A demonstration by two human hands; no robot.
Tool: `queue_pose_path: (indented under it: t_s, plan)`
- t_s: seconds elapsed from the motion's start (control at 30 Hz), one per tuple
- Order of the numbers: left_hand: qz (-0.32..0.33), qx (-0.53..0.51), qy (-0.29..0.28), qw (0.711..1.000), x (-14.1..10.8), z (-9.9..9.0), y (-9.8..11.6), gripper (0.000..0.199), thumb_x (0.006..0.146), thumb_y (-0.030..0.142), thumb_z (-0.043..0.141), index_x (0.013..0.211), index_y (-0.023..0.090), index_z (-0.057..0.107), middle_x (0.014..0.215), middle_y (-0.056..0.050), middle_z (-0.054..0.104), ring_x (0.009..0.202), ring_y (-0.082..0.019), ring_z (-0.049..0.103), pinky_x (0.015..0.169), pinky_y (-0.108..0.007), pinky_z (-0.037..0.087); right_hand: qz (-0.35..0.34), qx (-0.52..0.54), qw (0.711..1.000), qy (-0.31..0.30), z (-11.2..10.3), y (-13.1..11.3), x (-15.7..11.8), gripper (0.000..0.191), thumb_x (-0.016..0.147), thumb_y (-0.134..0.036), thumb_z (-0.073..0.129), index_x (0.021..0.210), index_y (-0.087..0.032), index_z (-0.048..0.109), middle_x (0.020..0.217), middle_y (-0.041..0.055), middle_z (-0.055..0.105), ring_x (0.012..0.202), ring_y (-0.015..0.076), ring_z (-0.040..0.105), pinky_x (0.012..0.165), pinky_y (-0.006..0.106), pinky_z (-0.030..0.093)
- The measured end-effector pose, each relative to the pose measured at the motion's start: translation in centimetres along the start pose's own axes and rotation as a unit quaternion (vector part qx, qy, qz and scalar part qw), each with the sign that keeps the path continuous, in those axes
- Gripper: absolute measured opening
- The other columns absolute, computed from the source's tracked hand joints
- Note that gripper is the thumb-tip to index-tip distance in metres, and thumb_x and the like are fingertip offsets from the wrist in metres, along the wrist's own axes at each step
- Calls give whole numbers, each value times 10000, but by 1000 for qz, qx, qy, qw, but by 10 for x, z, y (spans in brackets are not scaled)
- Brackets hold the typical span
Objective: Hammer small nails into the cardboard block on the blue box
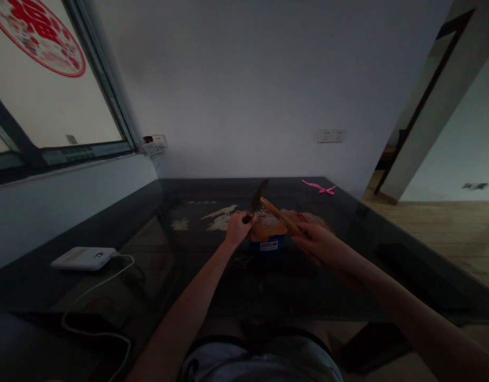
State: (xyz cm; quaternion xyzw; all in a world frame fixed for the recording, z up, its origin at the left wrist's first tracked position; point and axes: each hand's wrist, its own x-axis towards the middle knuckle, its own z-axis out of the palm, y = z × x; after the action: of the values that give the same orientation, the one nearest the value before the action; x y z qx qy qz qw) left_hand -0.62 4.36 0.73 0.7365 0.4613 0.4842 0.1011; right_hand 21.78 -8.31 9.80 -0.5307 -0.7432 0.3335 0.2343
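Observation:
My right hand (320, 241) is wrapped round the wooden handle of a hammer (279, 215), its dark head raised at the far end. Fingertips of my left hand (239, 225) are pinched together just below the hammer head, at a thin dark piece that looks like a nail (259, 216). Under both hands is a tan, rough-looking block (268, 229), resting on a blue container (270, 245) with a white label. Several thin nail-like pieces (242, 260) lie on the table in front of it.
On the dark glossy table (197, 297), pale scraps (220, 218) lie left of the block and a brown piece (314, 220) lies to its right. A pink ribbon (322, 188) is near the back edge. A white power bank (85, 258) with a cable sits at left.

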Motion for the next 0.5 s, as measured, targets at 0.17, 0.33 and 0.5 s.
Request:
queue_pose_path:
  t_s: [0.17, 0.33, 0.5]
  plan:
    - [8, -27, -27, 999, 1, -1, 4, 157, 764, 292, 603, 811, 154, 661, 757, -48, 673, 707, -150, 616, 663, -263, 495, -15, 7, 1000, 23, -9, 3, -6, 304, 846, -356, 467, 1075, -157, 488, 543, -64, 446, 338, 68, 421, 314, 184, 325]
    - [-6, -63, -40, 997, 4, 0, 11, 163, 735, 256, 632, 859, 156, 671, 800, -53, 689, 713, -154, 633, 672, -271, 508, 4, 12, 1000, 12, -12, 3, -11, 314, 851, -333, 445, 1097, -139, 480, 540, -59, 447, 336, 75, 415, 317, 194, 332]
    - [-29, -71, -27, 997, 7, 2, 17, 151, 730, 256, 641, 831, 154, 686, 800, -58, 695, 709, -158, 639, 678, -278, 512, -2, -5, 1000, 27, -10, 10, -10, 218, 826, -279, 455, 974, -139, 532, 555, -50, 466, 359, 73, 425, 349, 202, 327]
